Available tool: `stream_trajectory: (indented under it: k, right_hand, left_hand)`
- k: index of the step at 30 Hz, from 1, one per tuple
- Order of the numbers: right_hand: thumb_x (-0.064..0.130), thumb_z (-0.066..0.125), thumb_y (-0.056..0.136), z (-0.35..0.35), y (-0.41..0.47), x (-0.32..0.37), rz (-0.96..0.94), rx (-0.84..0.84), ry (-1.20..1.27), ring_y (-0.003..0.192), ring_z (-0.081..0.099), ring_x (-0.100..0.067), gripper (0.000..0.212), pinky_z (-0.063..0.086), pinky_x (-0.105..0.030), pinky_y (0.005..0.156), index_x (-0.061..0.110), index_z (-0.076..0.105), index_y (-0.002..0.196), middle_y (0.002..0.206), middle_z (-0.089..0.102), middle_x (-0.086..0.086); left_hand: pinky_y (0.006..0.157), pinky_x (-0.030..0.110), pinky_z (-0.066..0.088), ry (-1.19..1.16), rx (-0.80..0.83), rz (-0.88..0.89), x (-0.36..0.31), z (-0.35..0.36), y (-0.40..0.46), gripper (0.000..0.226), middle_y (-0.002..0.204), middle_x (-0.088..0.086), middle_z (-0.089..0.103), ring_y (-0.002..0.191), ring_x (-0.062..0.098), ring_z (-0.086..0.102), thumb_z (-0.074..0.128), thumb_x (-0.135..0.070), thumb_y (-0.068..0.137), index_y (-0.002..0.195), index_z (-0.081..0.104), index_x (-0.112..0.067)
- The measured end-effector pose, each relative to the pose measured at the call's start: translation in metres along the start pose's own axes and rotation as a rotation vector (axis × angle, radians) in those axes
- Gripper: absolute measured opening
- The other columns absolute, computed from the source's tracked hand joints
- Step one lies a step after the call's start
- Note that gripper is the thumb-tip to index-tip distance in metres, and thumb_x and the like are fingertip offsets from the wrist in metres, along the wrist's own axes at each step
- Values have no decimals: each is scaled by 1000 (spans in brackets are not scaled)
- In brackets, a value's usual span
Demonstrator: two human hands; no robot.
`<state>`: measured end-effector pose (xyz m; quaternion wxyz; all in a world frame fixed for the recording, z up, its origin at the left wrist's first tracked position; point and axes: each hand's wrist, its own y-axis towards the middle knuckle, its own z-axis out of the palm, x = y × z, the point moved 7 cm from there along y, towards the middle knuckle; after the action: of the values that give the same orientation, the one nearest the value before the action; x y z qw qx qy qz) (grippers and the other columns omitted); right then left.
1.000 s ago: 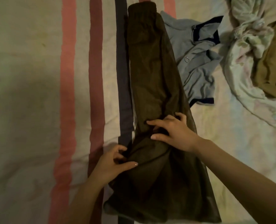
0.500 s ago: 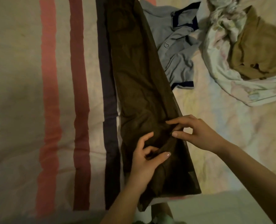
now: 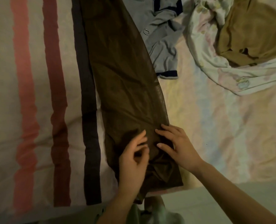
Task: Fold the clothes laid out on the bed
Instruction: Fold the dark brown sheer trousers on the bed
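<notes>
your left hand fingers curl loosely, right hand fingers spread flat on the long sheer dark brown garment near the bed's front edge; uneven smoothing could bunch it.

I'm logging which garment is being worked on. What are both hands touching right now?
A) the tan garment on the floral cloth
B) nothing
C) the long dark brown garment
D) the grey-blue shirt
C: the left hand and right hand both rest on the near end of the long dark brown garment; the grey-blue shirt and tan garment lie untouched farther away.
</notes>
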<state>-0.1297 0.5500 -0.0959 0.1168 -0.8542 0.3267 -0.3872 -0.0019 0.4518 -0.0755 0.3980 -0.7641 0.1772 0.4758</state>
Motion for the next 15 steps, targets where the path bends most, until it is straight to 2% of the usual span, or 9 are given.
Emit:
stream_trajectory:
  k: [2, 3, 5, 7, 10, 12, 15]
  right_hand:
    - [57, 43, 87, -2, -1, 11, -73, -50, 35, 137, 29, -19, 53, 23, -35, 112, 34, 46, 135, 148, 35, 7]
    - [60, 42, 87, 0, -1, 17, -114, -58, 29, 139, 25, -17, 55, 20, -34, 113, 36, 42, 137, 150, 31, 9]
    - [65, 41, 85, 12, 1, 27, -177, -37, -30, 144, 13, -15, 62, 12, -33, 114, 42, 30, 141, 154, 20, 12]
    - [72, 39, 81, 26, 3, 27, -178, 17, -101, 145, 0, -14, 73, 3, -35, 114, 47, 13, 144, 157, 4, 13]
    - [80, 38, 73, 46, -3, 5, -125, 121, -208, 141, -21, -11, 88, -9, -41, 112, 51, -9, 142, 154, -21, 14]
    - [80, 41, 71, 56, -12, -11, -105, 180, -274, 137, -31, -9, 96, -11, -45, 112, 50, -18, 140, 150, -32, 15]
    - [78, 43, 72, 58, -24, -20, -112, 164, -254, 141, -26, -17, 96, -1, -47, 115, 46, -13, 143, 152, -31, 8]
  left_hand:
    - [91, 3, 38, 223, -23, 140, -2, -21, 11, 54, 124, -31, 47, 114, -15, 46, 62, -19, 88, 124, 42, -53]
    - [99, 6, 31, 300, -6, 176, 2, -27, 16, 51, 131, -29, 41, 120, -16, 38, 61, -25, 88, 127, 40, -51]
    - [110, 23, 21, 453, 69, 200, 13, -28, 20, 52, 146, -18, 29, 133, -3, 26, 57, -41, 89, 135, 34, -46]
    - [113, 35, 12, 587, 138, 212, 30, -26, 17, 63, 156, -11, 11, 141, 10, 12, 47, -63, 85, 140, 21, -47]
    - [115, 38, 2, 710, 211, 155, 60, -25, 5, 79, 154, -17, -20, 142, 8, -13, 32, -80, 74, 141, 1, -53]
    - [116, 42, 4, 772, 226, 114, 75, -29, -6, 86, 151, -16, -29, 141, 10, -16, 31, -85, 70, 141, -4, -52]
    - [112, 49, 17, 697, 130, 106, 79, -41, -16, 93, 157, 1, -11, 144, 24, 3, 41, -84, 67, 145, 8, -49]
